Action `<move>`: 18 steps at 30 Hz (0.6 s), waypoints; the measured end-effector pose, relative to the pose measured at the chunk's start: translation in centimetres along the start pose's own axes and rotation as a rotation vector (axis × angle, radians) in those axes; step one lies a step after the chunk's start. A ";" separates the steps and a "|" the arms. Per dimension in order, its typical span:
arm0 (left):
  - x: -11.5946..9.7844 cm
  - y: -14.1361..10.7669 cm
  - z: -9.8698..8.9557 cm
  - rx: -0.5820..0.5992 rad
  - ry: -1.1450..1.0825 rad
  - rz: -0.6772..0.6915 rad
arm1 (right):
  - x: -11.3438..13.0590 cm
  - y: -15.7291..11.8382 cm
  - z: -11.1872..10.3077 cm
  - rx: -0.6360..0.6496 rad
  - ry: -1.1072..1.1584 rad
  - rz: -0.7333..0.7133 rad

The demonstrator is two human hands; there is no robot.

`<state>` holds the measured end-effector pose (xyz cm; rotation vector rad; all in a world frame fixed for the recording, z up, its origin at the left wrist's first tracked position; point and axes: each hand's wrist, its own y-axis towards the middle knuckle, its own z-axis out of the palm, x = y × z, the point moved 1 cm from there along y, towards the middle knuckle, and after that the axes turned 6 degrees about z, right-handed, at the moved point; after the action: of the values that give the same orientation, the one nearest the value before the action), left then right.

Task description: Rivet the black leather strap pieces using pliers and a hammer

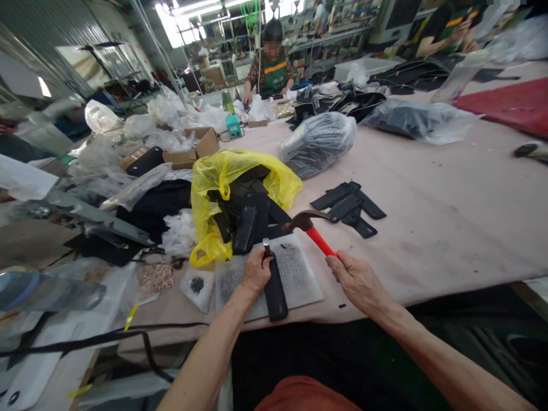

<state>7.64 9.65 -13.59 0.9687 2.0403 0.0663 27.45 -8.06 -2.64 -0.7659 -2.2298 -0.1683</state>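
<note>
My left hand is closed round a metal punch, of which only the silver top shows. Its lower end is hidden by my fingers, over the far part of a long black strap-like piece. That piece lies on a worn white board at the table's near edge. My right hand grips the red handle of a claw hammer, raised to the right of the punch with its dark head apart from it. Beyond the board, a yellow plastic bag lies open, with several black pieces spilling out.
Similar black pieces lie piled right of the hammer. A white block and a heap of small copper-coloured parts sit left of the board. Behind stand a stuffed clear bag and a cardboard box. Across the table, a person works.
</note>
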 end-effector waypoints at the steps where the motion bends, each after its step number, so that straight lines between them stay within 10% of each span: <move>1: -0.1 0.1 0.0 -0.001 0.005 0.005 | -0.1 0.1 -0.3 -0.008 -0.005 0.004; 13: -0.1 0.2 -0.1 -0.023 0.048 0.092 | 7.1 1.1 -5.8 -0.318 -0.130 -0.449; 18: -0.1 0.2 0.1 -0.038 0.043 0.102 | 6.7 1.6 -5.0 -0.150 -0.462 -0.593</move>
<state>7.81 9.69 -13.51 1.0555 2.0201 0.1817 27.92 -5.30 5.45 -0.2002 -2.8645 -0.4895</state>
